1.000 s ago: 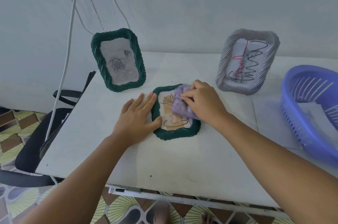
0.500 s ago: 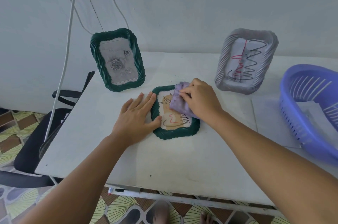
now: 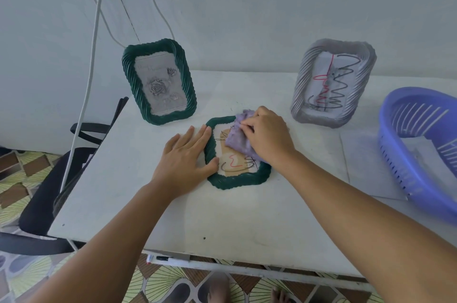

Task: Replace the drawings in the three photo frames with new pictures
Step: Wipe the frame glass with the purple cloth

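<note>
Up the flat green frame slid the purple cloth.

**One head-worn view, angled down over the table**

The scene is seen from a single wide-angle camera carried on the person's head, directed forward and downward. The white table is viewed from close above its near edge, with both forearms entering from the bottom of the picture. The wall behind the table is taken in at the top, the patterned floor at the left and bottom. Straight lines are bent toward the margins. No second view is provided.
</note>
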